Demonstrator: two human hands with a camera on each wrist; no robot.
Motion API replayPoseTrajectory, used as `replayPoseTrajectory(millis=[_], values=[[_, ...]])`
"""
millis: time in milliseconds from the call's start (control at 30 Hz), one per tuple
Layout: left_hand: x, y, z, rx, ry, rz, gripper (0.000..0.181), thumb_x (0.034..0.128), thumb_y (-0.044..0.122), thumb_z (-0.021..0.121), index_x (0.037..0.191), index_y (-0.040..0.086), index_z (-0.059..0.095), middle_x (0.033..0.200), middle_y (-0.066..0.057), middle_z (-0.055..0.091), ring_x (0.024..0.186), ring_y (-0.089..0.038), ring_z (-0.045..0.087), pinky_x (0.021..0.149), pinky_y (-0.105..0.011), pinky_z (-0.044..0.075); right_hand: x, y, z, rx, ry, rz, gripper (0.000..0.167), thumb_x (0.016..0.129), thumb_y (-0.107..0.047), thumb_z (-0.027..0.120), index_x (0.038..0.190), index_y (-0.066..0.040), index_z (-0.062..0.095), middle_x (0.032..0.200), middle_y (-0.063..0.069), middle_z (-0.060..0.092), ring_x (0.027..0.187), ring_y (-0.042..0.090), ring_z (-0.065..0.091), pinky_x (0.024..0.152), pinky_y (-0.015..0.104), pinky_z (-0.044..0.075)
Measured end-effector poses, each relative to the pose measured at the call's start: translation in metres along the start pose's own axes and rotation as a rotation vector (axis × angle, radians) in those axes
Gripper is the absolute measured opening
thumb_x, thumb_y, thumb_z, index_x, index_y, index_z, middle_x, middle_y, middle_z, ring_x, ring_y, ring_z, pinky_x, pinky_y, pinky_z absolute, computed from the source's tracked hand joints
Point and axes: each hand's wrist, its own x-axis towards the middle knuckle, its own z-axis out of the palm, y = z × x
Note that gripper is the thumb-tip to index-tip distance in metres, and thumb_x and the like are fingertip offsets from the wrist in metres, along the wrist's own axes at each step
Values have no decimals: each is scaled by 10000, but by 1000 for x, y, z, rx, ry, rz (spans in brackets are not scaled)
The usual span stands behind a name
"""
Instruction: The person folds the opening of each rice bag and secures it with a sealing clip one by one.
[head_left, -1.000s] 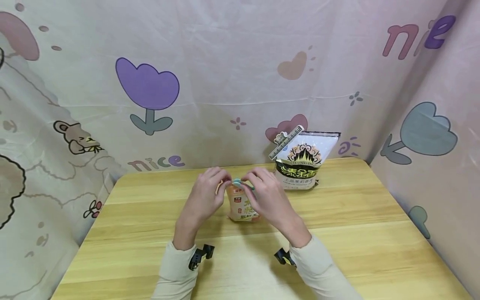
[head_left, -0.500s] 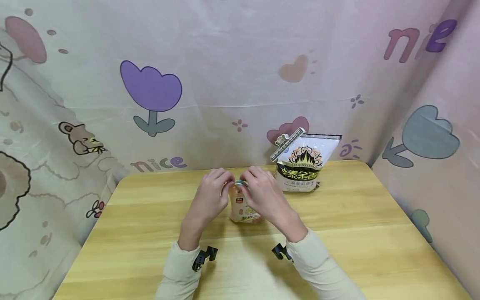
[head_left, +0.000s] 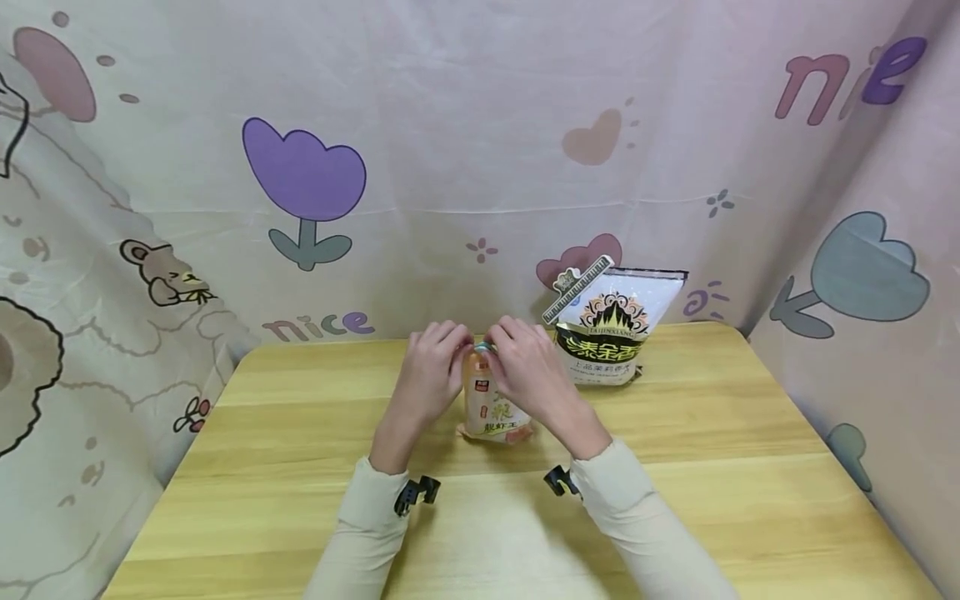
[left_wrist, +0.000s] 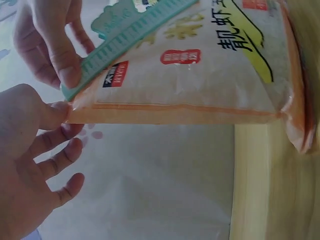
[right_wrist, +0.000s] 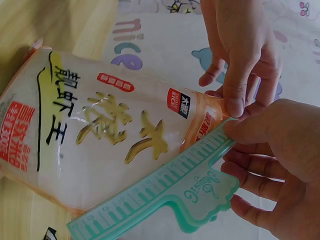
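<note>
A clear and orange bag of rice (head_left: 487, 412) stands upright on the wooden table between both hands. A mint-green clip (right_wrist: 165, 182) with a piano-key pattern lies slantwise across its top edge. My left hand (head_left: 429, 371) pinches the bag's top corner between thumb and index finger; the other fingers are spread loosely in the left wrist view. Opposite it, my right hand (head_left: 531, 367) pinches the end of the clip beside that same corner, as the right wrist view shows. In the head view the hands hide most of the clip.
Behind and to the right stands a larger white and black rice bag (head_left: 603, 350). A black-and-white piano-key clip (head_left: 577, 289) sits slanted on its top corner. A patterned cloth (head_left: 420, 167) hangs behind the wooden table (head_left: 300, 467).
Both hands have risen slightly, and the smaller rice bag looks taller and straighter between them. My left hand has shifted a little rightward in the head view. The grips look the same.
</note>
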Motion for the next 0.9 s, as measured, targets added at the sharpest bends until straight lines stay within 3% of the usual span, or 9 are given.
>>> replayPoseTrajectory(millis=[167, 467, 667, 900], values=[[9, -7, 7, 44, 17, 10, 37, 992, 84, 642, 980, 92, 677, 936, -36, 650, 886, -249, 582, 784, -437, 437, 7, 9, 3, -37, -4, -7, 153, 900, -105, 778, 997, -47, 675, 940, 36, 624, 811, 180, 579, 756, 342, 506], [27, -13, 16, 240, -1, 12, 88, 1010, 170, 631, 1054, 105, 670, 1035, -62, 681, 960, -286, 573, 867, -496, 406, 21, 25, 15, -196, 9, -35, 165, 931, -175, 755, 997, -60, 658, 929, 46, 614, 826, 213, 561, 836, 393, 498], [36, -20, 21, 266, -21, -10, 105, 1028, 197, 608, 1052, 115, 669, 1036, -61, 684, 962, -294, 572, 869, -510, 400, 28, 34, 21, -260, 23, -48, 146, 943, -176, 722, 967, -55, 645, 912, 56, 600, 827, 234, 558, 844, 398, 477], [43, -27, 27, 265, 6, -43, 122, 1039, 213, 607, 1079, 128, 685, 1050, -60, 686, 962, -299, 575, 879, -509, 397, 38, 43, 27, -259, 18, -42, 153, 938, -162, 734, 977, -38, 653, 917, 68, 605, 832, 243, 563, 811, 384, 469]])
